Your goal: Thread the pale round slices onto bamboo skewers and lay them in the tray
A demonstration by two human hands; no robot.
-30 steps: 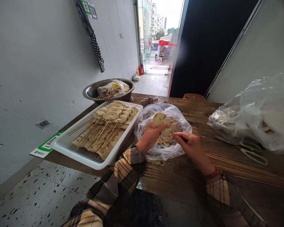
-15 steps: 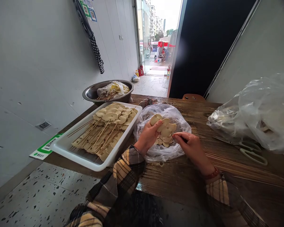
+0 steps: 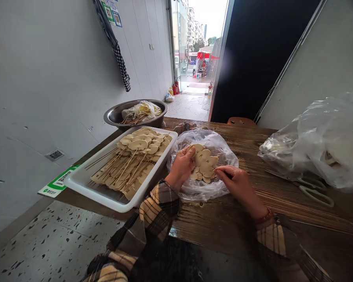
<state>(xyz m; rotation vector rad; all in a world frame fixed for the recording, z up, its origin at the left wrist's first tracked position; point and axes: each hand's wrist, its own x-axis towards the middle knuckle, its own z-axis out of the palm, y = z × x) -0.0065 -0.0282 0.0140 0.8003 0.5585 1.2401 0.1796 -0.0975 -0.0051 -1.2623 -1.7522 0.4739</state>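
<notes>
Left fingers (image 3: 190, 153) grip pale round slices (image 3: 202, 158) just right of them; right fingers (image 3: 222, 169), pinched together, sit at the slices' edge, anything between them hidden; plastic bag (image 3: 203, 193) beneath, partly covered.

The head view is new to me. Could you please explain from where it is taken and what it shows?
There is no machine here: a person works bare-handed, wearing a camera on the head that looks forward and down. The left hand holds a cluster of flat, pale slices. The right hand is at their edge; what it pinches is too small to tell. Beneath is a clear plastic bag. On the wooden table, to the left, a white tray holds many skewered slices, with a metal basin behind it. To the right lie scissors and another plastic bag.
</notes>
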